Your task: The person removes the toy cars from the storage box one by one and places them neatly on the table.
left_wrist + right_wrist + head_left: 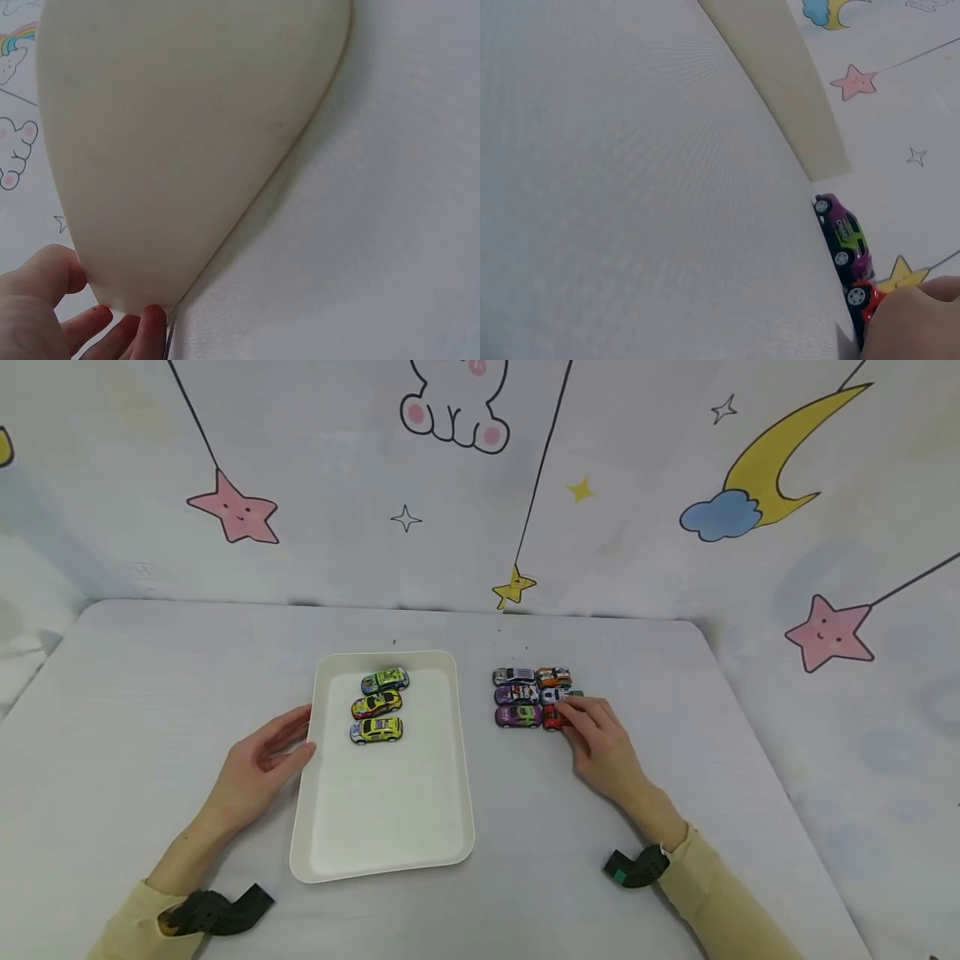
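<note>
My left hand point(255, 768) holds the left edge of a white tray point(382, 827), its thumb and fingers at the rim. The left wrist view shows the tray's outer wall point(195, 150), with fingers point(153, 330) against its far end. On the tray lie a green toy car point(386, 681), a yellow-and-red one point(377, 704) and a yellow one point(377, 731). To the tray's right, my right hand point(607, 752) pinches a red toy car point(552, 718) at the near right of a two-column group. Fingers hide part of it; its front wheel point(857, 297) shows in the right wrist view.
Beside the red car sits a purple-and-green toy car point(518, 717). Behind are a dark purple one point(517, 694), a white-and-blue one point(557, 695), a silver one point(514, 676) and an orange one point(554, 677). A white cloth covers the table point(187, 677), backed by a printed curtain point(322, 443).
</note>
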A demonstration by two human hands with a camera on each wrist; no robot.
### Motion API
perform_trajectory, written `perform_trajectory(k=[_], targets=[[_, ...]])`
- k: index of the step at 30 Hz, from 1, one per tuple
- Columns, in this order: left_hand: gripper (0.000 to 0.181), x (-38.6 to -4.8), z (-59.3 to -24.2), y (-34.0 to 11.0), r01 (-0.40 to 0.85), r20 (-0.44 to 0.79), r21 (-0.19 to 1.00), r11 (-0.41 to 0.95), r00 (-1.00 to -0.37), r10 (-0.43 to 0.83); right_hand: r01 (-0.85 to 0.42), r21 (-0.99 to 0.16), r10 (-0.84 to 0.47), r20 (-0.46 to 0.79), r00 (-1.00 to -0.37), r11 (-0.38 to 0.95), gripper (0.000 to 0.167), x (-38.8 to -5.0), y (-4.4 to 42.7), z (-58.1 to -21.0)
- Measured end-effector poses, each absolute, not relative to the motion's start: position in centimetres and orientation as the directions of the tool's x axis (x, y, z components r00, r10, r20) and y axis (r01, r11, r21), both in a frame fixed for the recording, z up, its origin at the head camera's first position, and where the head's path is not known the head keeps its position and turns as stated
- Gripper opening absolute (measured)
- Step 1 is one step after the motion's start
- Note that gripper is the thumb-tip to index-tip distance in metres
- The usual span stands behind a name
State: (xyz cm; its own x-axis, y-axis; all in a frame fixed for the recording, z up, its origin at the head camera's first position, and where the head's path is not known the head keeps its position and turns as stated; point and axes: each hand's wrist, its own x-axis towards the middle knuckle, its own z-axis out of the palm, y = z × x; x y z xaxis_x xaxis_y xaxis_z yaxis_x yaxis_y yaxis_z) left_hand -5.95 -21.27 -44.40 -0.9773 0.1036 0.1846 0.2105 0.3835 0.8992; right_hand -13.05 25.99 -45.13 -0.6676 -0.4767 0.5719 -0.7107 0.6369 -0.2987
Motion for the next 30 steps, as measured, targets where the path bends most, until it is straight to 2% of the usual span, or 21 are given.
perform_trajectory(k=[14, 30], targets=[[0.051, -5.92, -44.43, -21.34, 0.215, 0.189, 0.902, 0.373, -0.976, 0.106, -0.687, -0.307, -0.467, 0.549, -0.693, 0.659, 0.037, -12.79, 25.91, -44.91], [0.052, -6.02, -44.5, -21.3, 0.198, 0.173, 0.897, 0.395, -0.98, 0.098, -0.693, -0.308, -0.459, 0.567, -0.684, 0.652, 0.037, -12.85, 25.9, -44.91]])
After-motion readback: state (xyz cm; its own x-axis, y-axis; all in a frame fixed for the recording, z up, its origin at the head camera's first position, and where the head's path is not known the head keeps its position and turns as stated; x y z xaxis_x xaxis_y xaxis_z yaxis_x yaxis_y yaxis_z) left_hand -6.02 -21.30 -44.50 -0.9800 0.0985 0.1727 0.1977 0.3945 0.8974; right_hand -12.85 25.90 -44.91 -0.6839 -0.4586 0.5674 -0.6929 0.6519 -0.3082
